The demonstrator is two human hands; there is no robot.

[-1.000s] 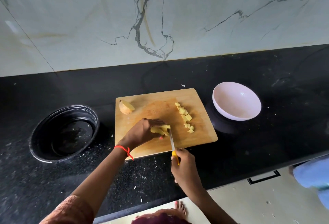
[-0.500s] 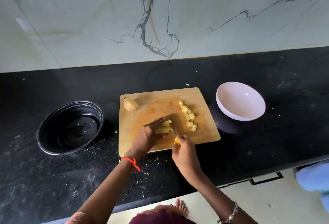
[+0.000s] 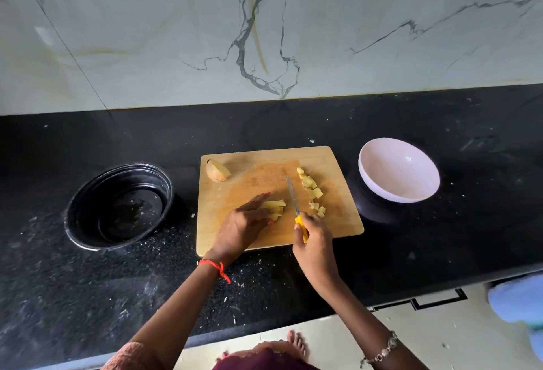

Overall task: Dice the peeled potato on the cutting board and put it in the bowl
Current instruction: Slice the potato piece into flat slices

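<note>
Potato strips (image 3: pixel 274 208) mid-board (image 3: pixel 235 193), pinned flat under our left hand (image 3: pixel 241 227). Right hand (image 3: pixel 313 236) grips knife (image 3: pixel 293 196), blade just at their 3 o'clock. Dice (image 3: pixel 313 190) beyond. Potato chunk (image 3: pixel 217 170) at board's 10 o'clock. Bowl (image 3: pixel 398 169) at 3, off-board.

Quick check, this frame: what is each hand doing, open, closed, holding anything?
Left hand: open, fingers flat, pinning the potato strips to the cutting board.
Right hand: closed on the yellow-handled knife.
</note>
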